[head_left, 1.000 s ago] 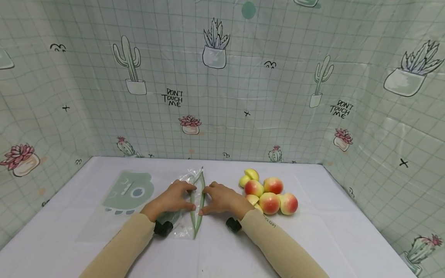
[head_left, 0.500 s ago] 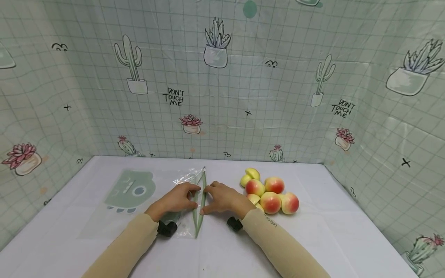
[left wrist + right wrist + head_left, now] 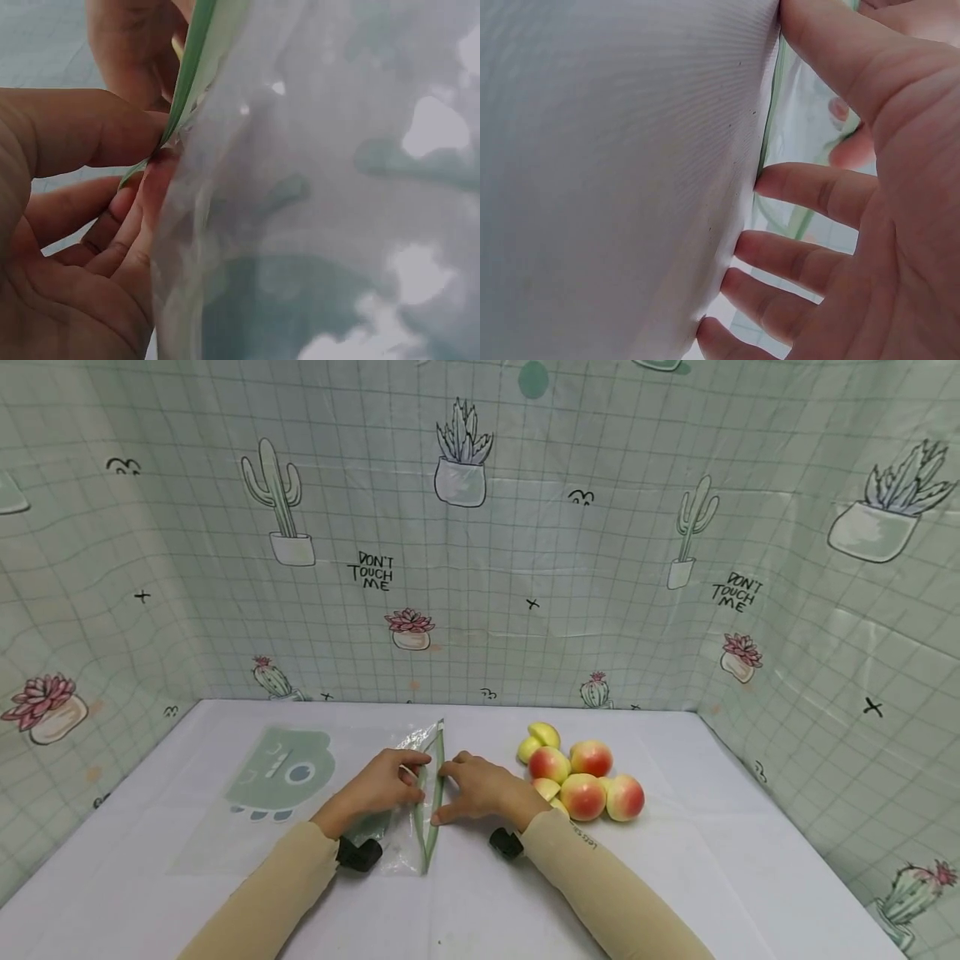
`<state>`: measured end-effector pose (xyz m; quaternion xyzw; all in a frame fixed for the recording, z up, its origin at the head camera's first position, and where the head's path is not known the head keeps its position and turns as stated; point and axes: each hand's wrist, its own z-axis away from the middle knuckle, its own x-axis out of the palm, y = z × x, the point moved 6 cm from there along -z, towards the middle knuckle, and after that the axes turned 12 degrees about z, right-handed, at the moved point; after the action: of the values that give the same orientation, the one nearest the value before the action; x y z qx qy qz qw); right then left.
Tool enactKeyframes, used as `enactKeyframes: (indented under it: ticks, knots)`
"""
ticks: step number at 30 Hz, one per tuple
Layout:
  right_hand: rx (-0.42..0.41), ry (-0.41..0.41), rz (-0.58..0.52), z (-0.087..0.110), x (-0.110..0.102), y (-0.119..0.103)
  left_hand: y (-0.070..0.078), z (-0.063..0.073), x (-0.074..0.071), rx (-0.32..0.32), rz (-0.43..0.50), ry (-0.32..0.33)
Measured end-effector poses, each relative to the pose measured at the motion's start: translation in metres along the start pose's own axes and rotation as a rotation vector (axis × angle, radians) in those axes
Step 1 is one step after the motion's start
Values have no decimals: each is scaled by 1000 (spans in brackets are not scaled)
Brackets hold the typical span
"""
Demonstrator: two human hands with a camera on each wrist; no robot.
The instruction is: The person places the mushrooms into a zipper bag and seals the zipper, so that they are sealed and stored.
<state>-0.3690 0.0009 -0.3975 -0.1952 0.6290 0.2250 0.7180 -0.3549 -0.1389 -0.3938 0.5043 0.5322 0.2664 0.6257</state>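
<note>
"Lying out past the left hand [image 3: 381, 781], on its outer side, what is that?"

"A clear plastic bag [image 3: 300, 793] with a green cartoon print [image 3: 277, 768], flat on the white table [image 3: 480, 902]. It runs beneath that hand and ends between the two hands."

"What is the left hand doing?"

"It pinches the bag's left green strip [image 3: 418, 827] between thumb and fingers."

"And between the hands?"

"The bag's mouth: left strip and right green strip [image 3: 440, 747] stand apart in the middle and meet at both ends."

"The right hand [image 3: 480, 787]?"

"Fingers spread wide, holding nothing; thumb and forefinger tips touch the right strip, other fingertips rest on the table."

"Right of it?"

"Clustered red-and-yellow fruits [image 3: 582, 797], near that wrist, with yellow pieces [image 3: 543, 736] on the side closest to the hand."
</note>
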Motion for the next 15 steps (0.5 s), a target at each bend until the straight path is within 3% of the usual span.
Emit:
enactKeyframes:
  ticks: [7, 15]
  knots:
    - [10, -7, -13, -2, 2, 1, 0, 2, -6, -6, 173, -2]
    - [13, -4, -18, -1, 2, 1, 2, 4, -4, 7, 222, -66]
